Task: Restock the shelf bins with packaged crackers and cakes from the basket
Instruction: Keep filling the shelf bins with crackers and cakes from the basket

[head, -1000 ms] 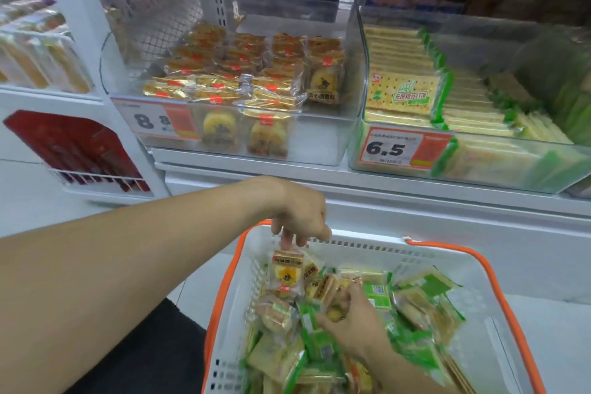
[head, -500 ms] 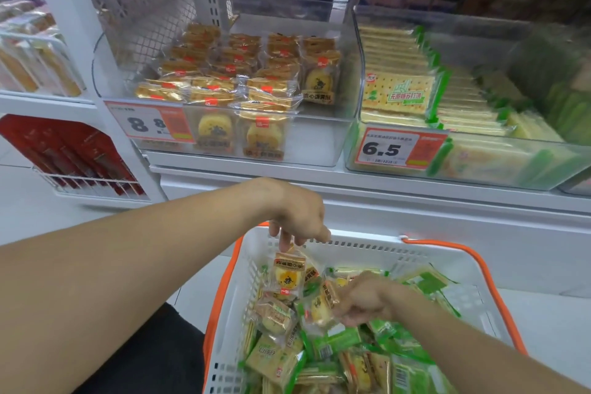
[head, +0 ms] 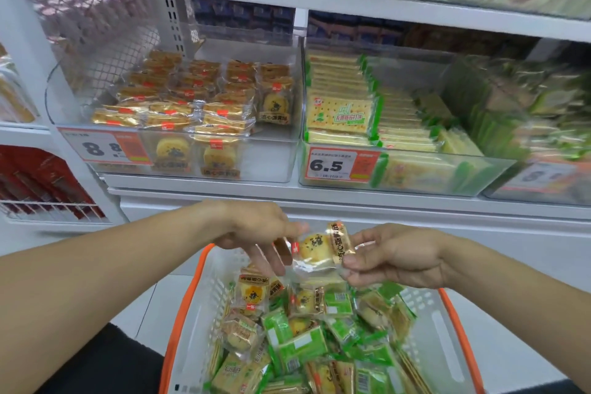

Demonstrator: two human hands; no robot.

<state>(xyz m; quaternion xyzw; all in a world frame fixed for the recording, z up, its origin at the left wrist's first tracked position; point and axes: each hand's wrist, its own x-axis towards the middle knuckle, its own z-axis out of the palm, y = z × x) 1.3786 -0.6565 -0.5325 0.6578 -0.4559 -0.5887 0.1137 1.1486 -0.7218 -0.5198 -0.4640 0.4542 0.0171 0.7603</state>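
now both hands: right hand [head: 396,256] and left hand [head: 259,233] pinch cake packet [head: 315,249]

Basket [head: 447,333]: white slotted walls, orange rim. Held cake packet [head: 319,249]: clear wrap, yellow cake with black speckles, gold band, small red tag. Cracker packets in basket [head: 300,345]: green with white label patches. Price tags [head: 335,165]: white, black digits, orange-red block. Cracker bin stock [head: 339,113]: pale yellow, dotted, green ends.

Two bare forearms reach in from the lower left and right edges, meeting at centre frame. The left hand [head: 256,233] and right hand [head: 393,254] each pinch something between curled fingers.
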